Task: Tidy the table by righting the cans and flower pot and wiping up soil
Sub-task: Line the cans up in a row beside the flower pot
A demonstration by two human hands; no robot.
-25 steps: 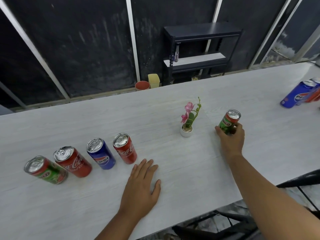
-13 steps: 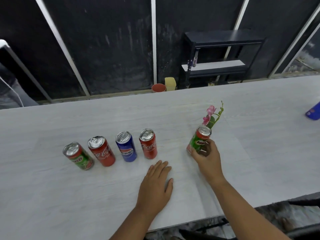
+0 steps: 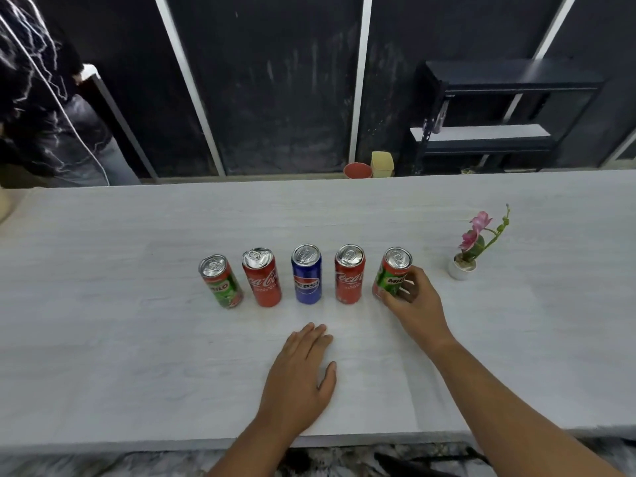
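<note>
Several cans stand upright in a row on the white table [image 3: 137, 356]: a green Milo can [image 3: 221, 281], a red Coca-Cola can [image 3: 262, 277], a blue Pepsi can [image 3: 307, 273], another red Coca-Cola can [image 3: 349, 273]. At the row's right end my right hand [image 3: 414, 304] grips a second green Milo can [image 3: 392, 273], which stands on the table. My left hand [image 3: 299, 376] lies flat, palm down, near the front edge. A small white flower pot [image 3: 462, 268] with pink blooms stands upright to the right. No soil is visible.
Behind the table's far edge sit a red pot [image 3: 358, 170] and a yellow container [image 3: 382, 164]. A black shelf unit [image 3: 499, 115] stands at the back right, and a person in dark clothing [image 3: 41, 108] at the back left.
My right hand carried the green Milo can leftward from beyond the flower pot to the right end of the can row. The view swung left, and the cans at the far right left the view.
</note>
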